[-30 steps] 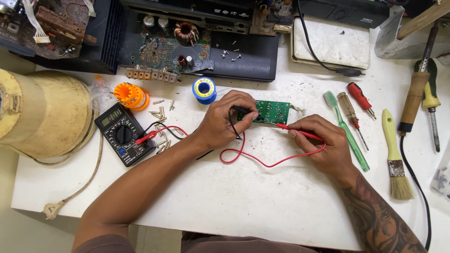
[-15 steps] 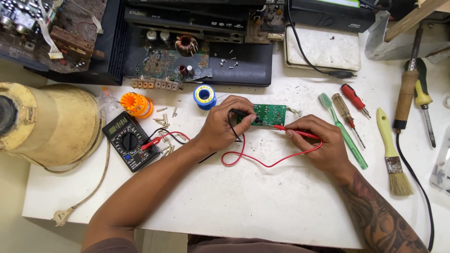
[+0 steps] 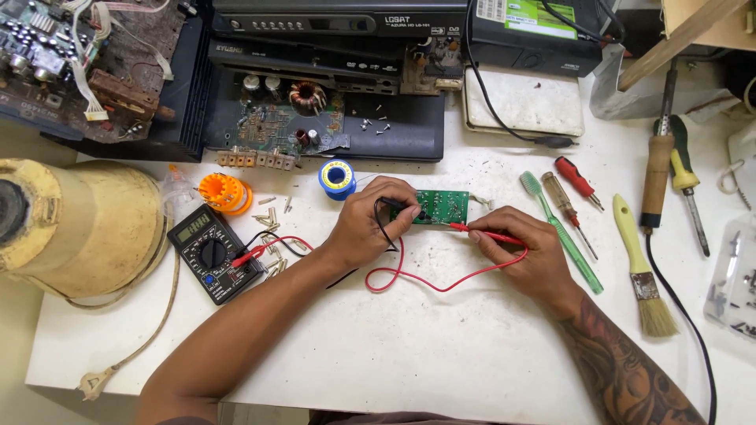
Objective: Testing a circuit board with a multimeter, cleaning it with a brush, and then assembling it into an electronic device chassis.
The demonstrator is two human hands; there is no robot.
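A small green circuit board (image 3: 442, 206) lies flat on the white table (image 3: 441, 354). My left hand (image 3: 370, 222) pinches a black test probe (image 3: 400, 206) whose tip rests on the board's left part. My right hand (image 3: 526, 252) grips a red test probe (image 3: 482, 231) pointing left, its tip at the board's lower right edge. A red lead (image 3: 425, 282) loops between my hands and runs to a black multimeter (image 3: 213, 253) lying at the left.
An opened device with a bare circuit board (image 3: 291, 118) sits behind. A blue solder spool (image 3: 337, 178), an orange spool (image 3: 224, 192), loose screws, a yellow drum-like object (image 3: 79, 224), a green toothbrush (image 3: 561, 233), screwdrivers (image 3: 573, 193), a paintbrush (image 3: 639, 267) and a soldering iron (image 3: 655, 179) surround my hands.
Both hands stay on the probes at the board. The view has shifted slightly, so everything sits a little lower and further left in frame.
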